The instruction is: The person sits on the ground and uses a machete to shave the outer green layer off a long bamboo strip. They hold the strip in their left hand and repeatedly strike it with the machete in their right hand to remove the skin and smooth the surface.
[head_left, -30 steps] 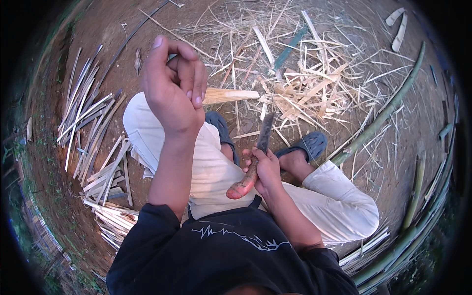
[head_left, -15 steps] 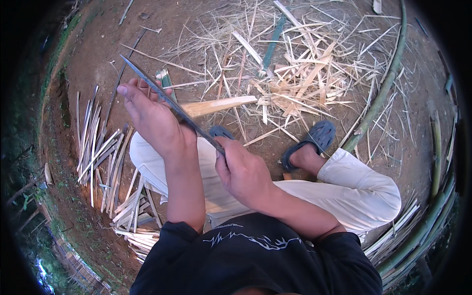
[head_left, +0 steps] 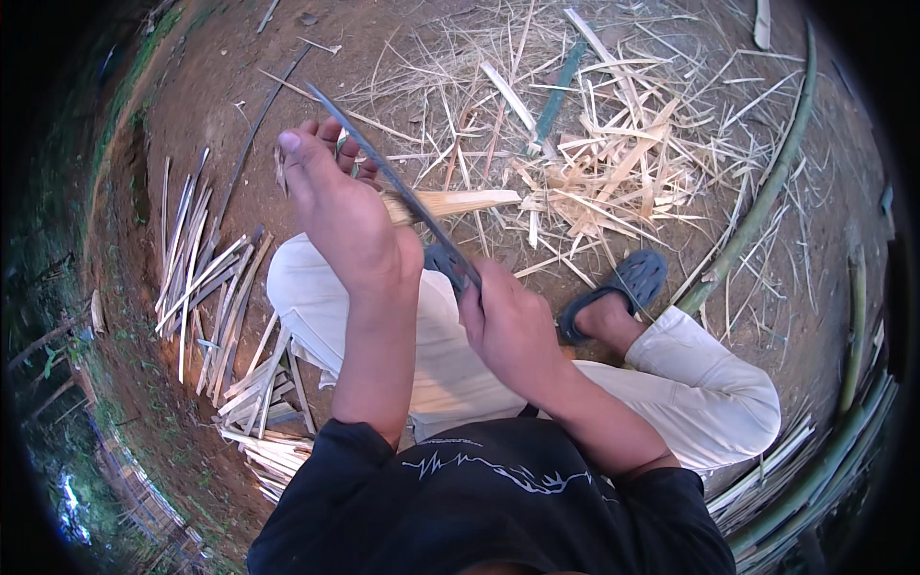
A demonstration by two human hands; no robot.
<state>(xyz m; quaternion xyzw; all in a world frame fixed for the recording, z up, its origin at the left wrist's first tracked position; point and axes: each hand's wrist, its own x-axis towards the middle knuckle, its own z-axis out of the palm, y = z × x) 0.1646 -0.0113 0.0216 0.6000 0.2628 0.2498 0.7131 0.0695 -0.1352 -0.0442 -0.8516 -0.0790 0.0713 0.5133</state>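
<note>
- The right hand point(head_left: 513, 331) is closed tight around the near end of a long, dark knife blade point(head_left: 388, 177); the handle is hidden inside the fist.
- The blade's long axis runs from that grip up and to the far left.
- The left hand point(head_left: 335, 206) sits farther out, fingers curled around a thin bamboo strip point(head_left: 450, 202) just beside the blade's middle.
- Pale bamboo shavings point(head_left: 613, 172) litter the ground far right.

A dark grey blade point(head_left: 402, 187) crosses pale straw-yellow bamboo shavings point(head_left: 613, 163) on reddish-brown earth point(head_left: 240, 86). Cream trousers point(head_left: 450, 364), a black shirt point(head_left: 479, 498) (with a thin white zigzag line across it), blue-grey sandals point(head_left: 623, 287) and green bamboo poles point(head_left: 767, 192) complete the palette.
</note>
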